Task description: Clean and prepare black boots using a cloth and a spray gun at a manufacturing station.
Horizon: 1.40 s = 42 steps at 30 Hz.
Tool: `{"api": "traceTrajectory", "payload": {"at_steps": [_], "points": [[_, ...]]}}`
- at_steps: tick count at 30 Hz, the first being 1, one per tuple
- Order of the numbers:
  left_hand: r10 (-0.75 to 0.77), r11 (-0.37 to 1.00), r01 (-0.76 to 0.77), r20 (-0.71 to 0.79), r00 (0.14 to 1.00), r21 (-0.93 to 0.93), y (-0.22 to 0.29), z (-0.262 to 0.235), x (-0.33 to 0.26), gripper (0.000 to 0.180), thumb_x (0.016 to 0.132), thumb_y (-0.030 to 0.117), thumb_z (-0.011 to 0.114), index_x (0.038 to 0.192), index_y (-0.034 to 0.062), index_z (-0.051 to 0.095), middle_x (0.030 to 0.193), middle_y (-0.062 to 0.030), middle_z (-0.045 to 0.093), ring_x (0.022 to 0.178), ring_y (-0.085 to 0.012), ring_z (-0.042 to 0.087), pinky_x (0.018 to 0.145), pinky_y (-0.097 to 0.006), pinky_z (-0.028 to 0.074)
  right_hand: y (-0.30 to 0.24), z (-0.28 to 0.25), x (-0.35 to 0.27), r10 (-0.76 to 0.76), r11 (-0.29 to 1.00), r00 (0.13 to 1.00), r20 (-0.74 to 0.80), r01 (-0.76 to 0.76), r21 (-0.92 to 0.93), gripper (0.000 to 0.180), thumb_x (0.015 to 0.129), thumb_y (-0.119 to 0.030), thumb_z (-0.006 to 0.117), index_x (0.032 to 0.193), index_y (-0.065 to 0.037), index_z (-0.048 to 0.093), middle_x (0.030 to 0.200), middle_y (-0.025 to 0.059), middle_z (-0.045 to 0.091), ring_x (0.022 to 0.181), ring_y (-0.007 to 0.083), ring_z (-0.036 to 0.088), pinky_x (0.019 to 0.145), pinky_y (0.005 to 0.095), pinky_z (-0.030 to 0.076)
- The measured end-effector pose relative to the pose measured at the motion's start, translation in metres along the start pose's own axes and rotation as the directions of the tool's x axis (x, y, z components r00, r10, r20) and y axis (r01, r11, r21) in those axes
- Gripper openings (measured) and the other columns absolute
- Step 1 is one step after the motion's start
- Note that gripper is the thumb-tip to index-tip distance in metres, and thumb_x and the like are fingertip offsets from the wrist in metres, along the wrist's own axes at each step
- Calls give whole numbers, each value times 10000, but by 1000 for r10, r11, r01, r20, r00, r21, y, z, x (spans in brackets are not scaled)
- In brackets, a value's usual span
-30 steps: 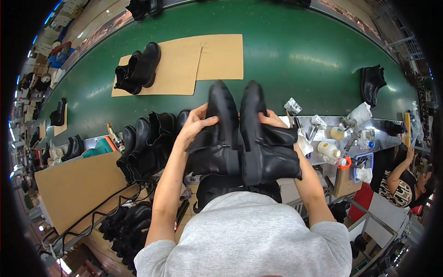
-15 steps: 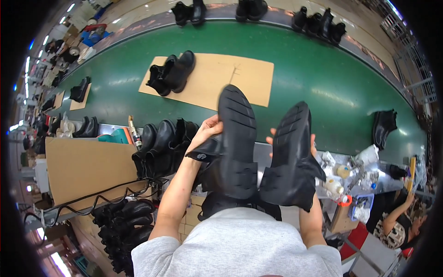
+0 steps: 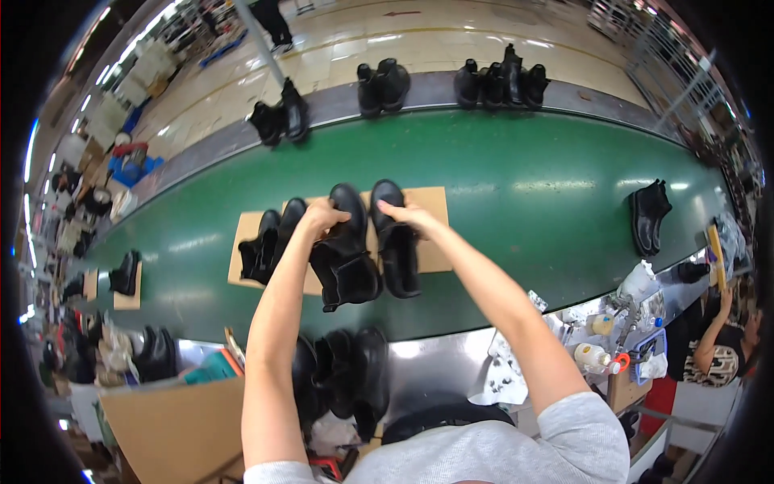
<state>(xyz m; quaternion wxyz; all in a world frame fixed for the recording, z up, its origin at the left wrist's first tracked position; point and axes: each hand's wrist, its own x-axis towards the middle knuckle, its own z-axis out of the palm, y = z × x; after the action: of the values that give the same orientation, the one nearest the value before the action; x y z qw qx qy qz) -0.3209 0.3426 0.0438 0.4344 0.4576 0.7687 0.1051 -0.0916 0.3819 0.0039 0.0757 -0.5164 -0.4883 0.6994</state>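
Note:
Two black ankle boots are in my hands over the right part of a tan cardboard sheet (image 3: 436,234). My left hand (image 3: 323,216) is closed round the left boot (image 3: 348,274) at its upper, toe pointing away from me. With thumb on top, my right hand (image 3: 409,214) grips the right boot (image 3: 399,256), which points the same way. Whether their soles touch the cardboard I cannot tell. Beside my left wrist, another pair of black boots (image 3: 270,239) stands on the same sheet, partly covered by my forearm.
The cardboard lies on a green work surface (image 3: 516,177). More boots (image 3: 495,84) line the far ledge; a black pair (image 3: 647,216) stands at the right. Near me are several boots (image 3: 355,375), a cardboard panel (image 3: 173,423) and a white bottle (image 3: 592,356). A co-worker's arm (image 3: 709,339) shows at right.
Both boots have moved forward from in front of my chest, where their soles faced up, and are turned over above the cardboard. My arms now reach out, and the view has shifted.

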Motion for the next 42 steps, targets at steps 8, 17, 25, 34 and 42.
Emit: {"api": "traceTrajectory", "payload": {"at_steps": [8, 17, 25, 34, 42], "points": [[86, 973, -35, 219, 972, -228, -49, 25, 64, 568, 888, 502, 507, 1279, 89, 522, 1195, -109, 575, 1039, -256, 559, 751, -449, 489, 66, 35, 61, -590, 805, 807, 31, 590, -53, 535, 972, -448, 338, 1270, -19, 456, 1296, 194, 472, 1210, 297, 429, 1031, 399, 329], [612, 765, -521, -176, 771, 379, 27, 10, 2, 625, 900, 384, 555, 1318, -59, 413, 1342, -273, 410, 1230, -354, 414, 1046, -391, 302, 189, -68, -235, -556, 828, 750, -359, 463, -315, 477, 898, -372, 549, 1155, 29, 551, 1005, 177, 653, 939, 274, 631, 808, 353, 489], [827, 424, -744, 114, 551, 516, 117, 132, -170, 618, 873, 432, 592, 1262, -37, 487, 1245, -303, 468, 1150, -419, 459, 982, -459, 381, 462, -12, -562, 189, 959, -138, -972, -187, 213, 523, 760, -378, 662, 1120, -3, 602, 1055, 211, 628, 992, 332, 608, 868, 398, 479], [803, 340, -706, 198, 561, 621, 109, 201, -253, 609, 850, 420, 614, 1293, 22, 485, 1300, -296, 429, 1143, -432, 453, 956, -516, 384, 728, 62, -888, 611, 219, -779, -141, -5, 976, 1032, 689, -700, 562, 1456, -131, 171, 1333, 215, 464, 1214, 467, 423, 1006, 457, 361], [628, 311, -860, 592, 506, 406, 124, 387, -310, 640, 765, 313, 689, 1247, -52, 481, 1273, -362, 388, 1206, -471, 389, 1006, -448, 354, 768, 65, -933, 742, 404, -601, -296, 49, 914, 806, 717, -605, 636, 1322, -103, 459, 1198, 193, 570, 945, 376, 621, 513, 408, 573]]}}
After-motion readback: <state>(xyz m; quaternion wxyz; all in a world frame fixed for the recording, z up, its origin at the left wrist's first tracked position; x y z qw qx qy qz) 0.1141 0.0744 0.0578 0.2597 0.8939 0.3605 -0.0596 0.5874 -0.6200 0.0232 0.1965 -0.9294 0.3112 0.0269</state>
